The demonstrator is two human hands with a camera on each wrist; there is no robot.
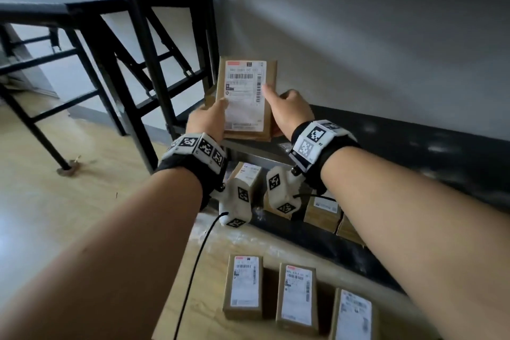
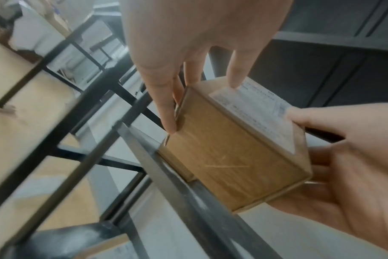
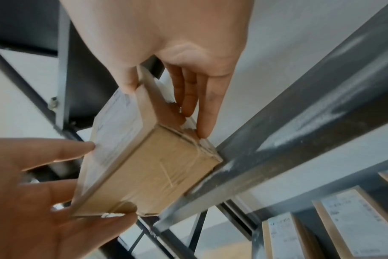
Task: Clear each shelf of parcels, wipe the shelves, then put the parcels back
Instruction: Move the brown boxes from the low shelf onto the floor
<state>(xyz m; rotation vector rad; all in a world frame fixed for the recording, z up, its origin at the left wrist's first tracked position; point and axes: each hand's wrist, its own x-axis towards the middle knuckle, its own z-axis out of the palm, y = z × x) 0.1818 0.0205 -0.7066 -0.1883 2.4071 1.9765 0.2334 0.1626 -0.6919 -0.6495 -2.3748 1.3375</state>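
Two hands hold one brown parcel [image 1: 246, 99] between them at the left end of a dark metal shelf [image 1: 414, 141], its white shipping label facing the head camera. Far out at nine o'clock stand black metal frames [image 1: 91, 44] on a pale wooden floor [image 1: 55, 215]. Moving right, the left hand [image 1: 209, 119] grips the parcel's left side: its thumb lies on the labelled face, and in the left wrist view its fingers [image 2: 166, 105] stretch along the box's left edge. The parcel stands nearly upright, its lower end at the shelf's front rail, as the right wrist view shows [image 3: 148, 168]. Whether its full weight sits on the shelf I cannot tell. At three o'clock of the parcel, the right hand [image 1: 289, 110] clasps the right side, thumb on the labelled face near the vertical barcode, fingers [image 3: 202, 105] reaching down the back face. Both wrists wear black bands with white tracking markers. Below the hands, toward six o'clock, more labelled boxes [image 1: 323, 210] stand on a lower shelf level, partly hidden by the wrist gear. Nearer still, three parcels [image 1: 296, 298] lie flat on the floor, labels up, in a row running left to right, slightly apart. A grey wall [image 1: 358, 36] rises behind the shelf at one o'clock.
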